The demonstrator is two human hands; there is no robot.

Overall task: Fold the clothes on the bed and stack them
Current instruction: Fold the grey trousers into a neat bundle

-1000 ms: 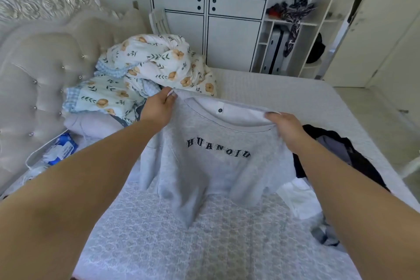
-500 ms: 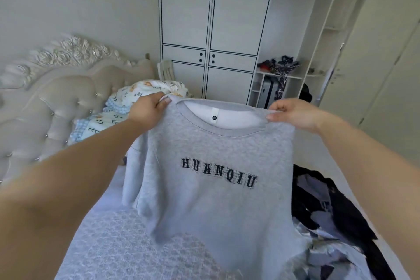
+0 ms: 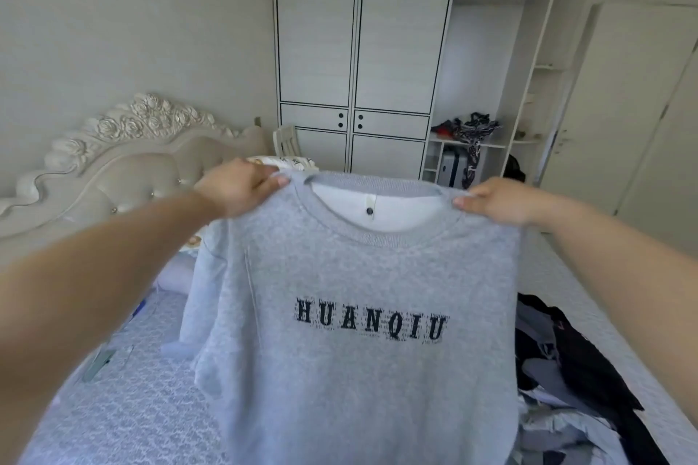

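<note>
Head view: left hand (image 3: 238, 187) and right hand (image 3: 498, 200) each pinch a shoulder of the grey HUANQIU sweatshirt (image 3: 362, 313), held up unfolded above the bed (image 3: 124, 408). Dark crumpled clothes (image 3: 574, 370) lie heaped at right, loose. No folded stack visible. Judgement: task barely begun; the first garment is not yet folded and the heap is left.
</note>
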